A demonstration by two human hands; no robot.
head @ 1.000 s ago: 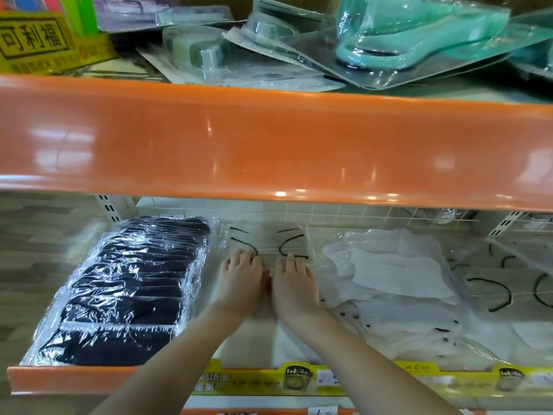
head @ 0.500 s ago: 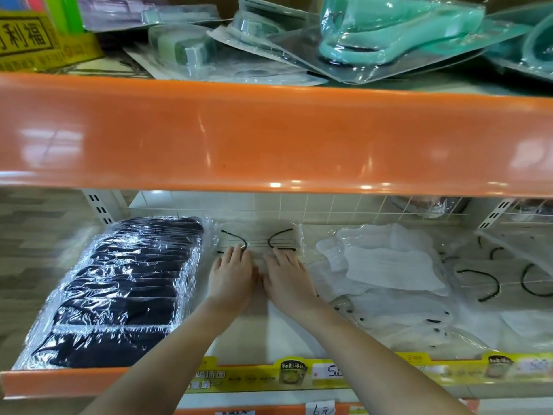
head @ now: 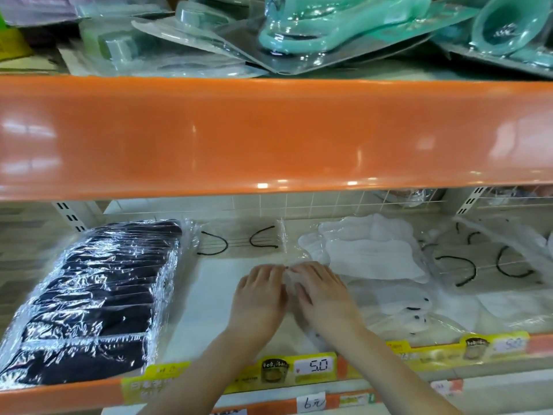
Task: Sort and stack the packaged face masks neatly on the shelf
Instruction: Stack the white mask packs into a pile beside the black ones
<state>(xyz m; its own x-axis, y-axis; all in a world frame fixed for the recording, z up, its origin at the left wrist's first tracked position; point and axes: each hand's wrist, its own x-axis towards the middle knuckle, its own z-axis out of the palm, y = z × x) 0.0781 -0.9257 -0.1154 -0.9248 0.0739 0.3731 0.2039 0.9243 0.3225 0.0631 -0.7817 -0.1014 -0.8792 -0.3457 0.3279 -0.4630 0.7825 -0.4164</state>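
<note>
The grip of both hands is on one clear packet of white masks (head: 291, 283) lying on the lower shelf (head: 59, 395). The left hand (head: 258, 298) and the right hand (head: 323, 295) lie side by side, palms down, knuckles nearly touching, with the fingertips bent onto the packet's far edge. The fingers look curled onto the plastic, but whether they pinch it or only press it flat I cannot tell, since the backs of the hands hide the fingertips and the film is almost see-through against the pale shelf.

Just behind the hands lies a flat white mask packet with black ear loops (head: 239, 241), apart from the fingers. To the left, close beside it, a stack of black masks in clear wrap (head: 89, 301) runs from the back of the shelf to its front lip; its near-left corner is cut off by the edge of the view. To the right sits a loose heap of white masks in plastic (head: 374, 259), touching or overlapping the packet under the right hand; the border between them is hard to make out. Farther right lie more white packets with black loops (head: 484, 265), blurred.

A yellow price strip (head: 314, 366) reading 5.0 runs along the shelf front. The orange upper shelf (head: 269, 136) hides the back of the lower one, and teal blister-packed goods (head: 314, 31) lie piled on it.
</note>
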